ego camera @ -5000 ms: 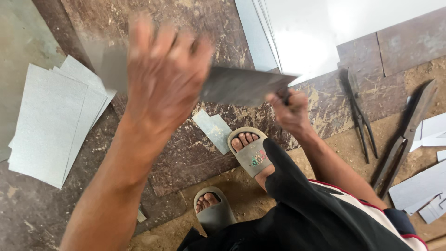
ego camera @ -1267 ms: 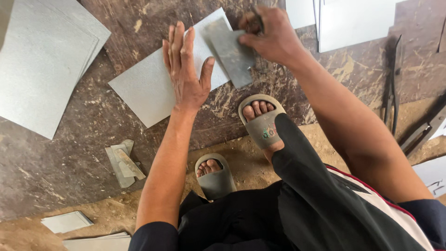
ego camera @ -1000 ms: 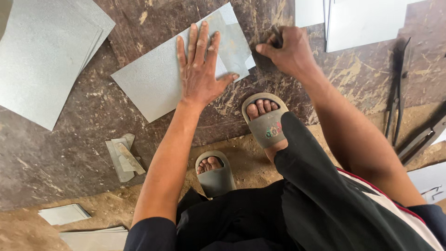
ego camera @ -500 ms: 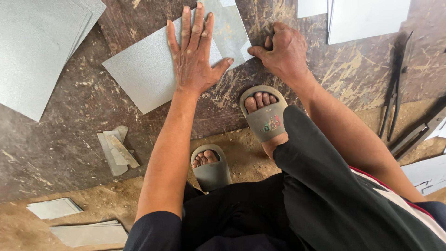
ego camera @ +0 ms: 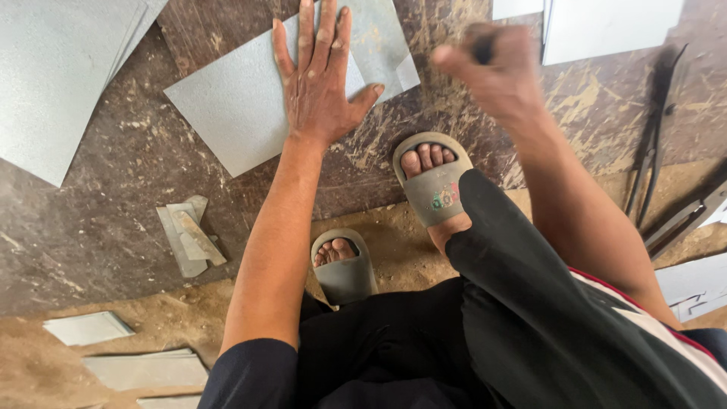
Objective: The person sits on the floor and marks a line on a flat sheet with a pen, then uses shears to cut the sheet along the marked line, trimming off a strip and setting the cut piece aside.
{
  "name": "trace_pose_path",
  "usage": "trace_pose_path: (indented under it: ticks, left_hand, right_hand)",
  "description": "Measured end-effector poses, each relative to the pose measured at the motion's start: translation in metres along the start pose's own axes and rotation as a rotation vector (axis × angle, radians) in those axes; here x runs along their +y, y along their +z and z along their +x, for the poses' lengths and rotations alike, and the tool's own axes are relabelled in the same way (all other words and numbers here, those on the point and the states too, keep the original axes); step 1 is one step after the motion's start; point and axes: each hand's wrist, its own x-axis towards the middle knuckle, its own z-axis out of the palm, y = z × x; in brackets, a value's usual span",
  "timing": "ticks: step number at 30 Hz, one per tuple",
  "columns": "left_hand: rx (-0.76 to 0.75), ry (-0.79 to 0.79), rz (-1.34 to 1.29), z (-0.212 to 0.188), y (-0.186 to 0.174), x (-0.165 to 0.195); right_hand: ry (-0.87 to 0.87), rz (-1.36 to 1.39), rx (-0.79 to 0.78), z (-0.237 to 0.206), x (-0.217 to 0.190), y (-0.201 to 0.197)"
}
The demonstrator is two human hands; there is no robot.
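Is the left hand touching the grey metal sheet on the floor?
Touching. The head view shows the left hand lying flat, palm down, on the grey metal sheet, fingers spread across its surface with no gap visible.

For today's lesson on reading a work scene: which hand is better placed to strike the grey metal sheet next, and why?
Probably the right hand: it is raised and blurred, gripping a dark handle. The left hand lies flat, pinning the grey metal sheet.

no packages, labels, signs or screens visible
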Motion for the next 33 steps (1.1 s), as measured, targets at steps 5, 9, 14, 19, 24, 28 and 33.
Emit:
trace_pose_path:
  ticks: [5,9,14,19,24,28,33]
  left_hand:
    - [0.000,-0.005,-0.014,-0.003,0.002,-0.002]
    - [-0.027,-0.029,-0.013,-0.002,0.001,-0.002]
    - [-0.037,-0.031,-0.049,0.001,-0.004,0.001]
    - [-0.082,-0.099,-0.120,0.007,-0.013,0.007]
    - [-0.028,-0.076,-0.113,0.009,-0.018,0.009]
    - [-0.085,-0.079,-0.101,0.006,-0.015,0.007]
    - [-0.124,-0.127,-0.080,0.002,-0.010,0.009]
  right_hand:
    - [-0.298,0.316,0.079,-0.033,0.000,-0.007]
    - [-0.513,-0.257,0.021,-0.053,-0.006,-0.016]
    - [-0.022,0.161,-0.067,-0.047,-0.003,-0.007]
    - [-0.116,0.462,-0.102,-0.041,0.007,0.038]
    - [-0.161,0.410,-0.145,-0.031,-0.005,0.050]
    - [-0.123,0.378,-0.239,-0.026,-0.015,0.041]
    - [0.037,0.134,-0.266,-0.053,-0.017,0.037]
